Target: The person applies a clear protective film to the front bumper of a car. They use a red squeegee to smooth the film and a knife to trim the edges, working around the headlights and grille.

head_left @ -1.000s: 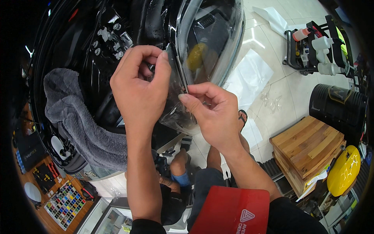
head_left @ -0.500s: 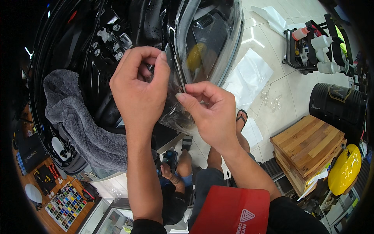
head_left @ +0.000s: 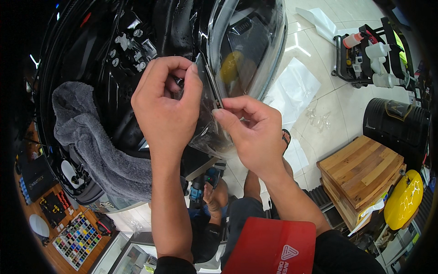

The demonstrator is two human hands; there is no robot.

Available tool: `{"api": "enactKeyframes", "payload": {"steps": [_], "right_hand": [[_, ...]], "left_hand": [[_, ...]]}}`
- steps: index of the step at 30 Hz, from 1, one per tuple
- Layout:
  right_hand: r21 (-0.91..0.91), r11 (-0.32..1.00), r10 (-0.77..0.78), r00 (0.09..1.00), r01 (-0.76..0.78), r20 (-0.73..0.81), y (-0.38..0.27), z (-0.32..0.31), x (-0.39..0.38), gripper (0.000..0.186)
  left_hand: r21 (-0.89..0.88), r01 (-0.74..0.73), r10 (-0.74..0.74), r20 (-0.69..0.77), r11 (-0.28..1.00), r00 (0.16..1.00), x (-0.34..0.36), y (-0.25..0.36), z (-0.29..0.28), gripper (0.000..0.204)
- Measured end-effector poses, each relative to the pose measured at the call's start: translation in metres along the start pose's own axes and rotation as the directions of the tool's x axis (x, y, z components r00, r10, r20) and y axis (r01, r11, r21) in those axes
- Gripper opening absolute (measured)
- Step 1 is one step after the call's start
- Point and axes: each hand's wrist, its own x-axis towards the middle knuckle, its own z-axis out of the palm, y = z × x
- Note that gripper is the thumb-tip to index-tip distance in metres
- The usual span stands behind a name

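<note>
My left hand (head_left: 169, 105) is closed in a pinch at the inner edge of a car headlight (head_left: 253, 34). To its right, my right hand (head_left: 253, 132) pinches too, thumb against forefinger. Between them runs the edge of a clear film (head_left: 207, 139); its loose, wrinkled part hangs below the headlight, beside my right wrist. Both pinches appear to be on this film, though the left fingertips partly hide what they hold. A thick grey towel (head_left: 98, 141) lies over the black car body, left of my left forearm.
Below, another person's hand (head_left: 212, 201) is by a blue-and-black power tool (head_left: 198, 189). A red flat card (head_left: 273, 246) juts in at the lower edge. White backing sheets (head_left: 294, 86) lie on the floor. A bottle cart (head_left: 369, 55) and wooden box (head_left: 360, 173) stand right.
Both my hands have shifted slightly right, still pinching. Below, the other person's blue tool and hand have moved further into view.
</note>
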Motion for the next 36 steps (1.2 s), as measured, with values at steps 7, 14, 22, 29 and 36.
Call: {"api": "enactKeyframes", "payload": {"steps": [7,14,22,29,36], "right_hand": [[-0.056,0.998,0.042,0.997,-0.038,0.069,-0.003,-0.006,0.005,0.018],[0.002,1.000,0.014,1.000,-0.014,-0.012,-0.001,0.006,0.001,0.016],[0.011,1.000,-0.007,1.000,0.007,-0.017,0.008,0.002,0.000,0.016],[0.037,0.999,0.011,1.000,-0.010,-0.024,0.017,0.000,-0.007,0.017],[0.078,0.996,0.036,0.999,-0.035,-0.012,0.027,-0.003,-0.014,0.015]], "left_hand": [[0.003,-0.008,0.008,-0.011,1.000,1.000,0.000,0.001,0.000,0.007],[0.003,-0.002,0.002,-0.017,1.000,1.000,0.000,0.000,0.002,0.006],[0.011,0.004,-0.004,-0.010,1.000,1.000,-0.001,-0.001,0.001,0.007],[-0.011,-0.018,0.018,-0.014,1.000,1.000,-0.001,-0.005,0.002,0.006],[-0.005,-0.004,0.004,-0.012,1.000,1.000,-0.002,-0.004,0.003,0.005]]}}
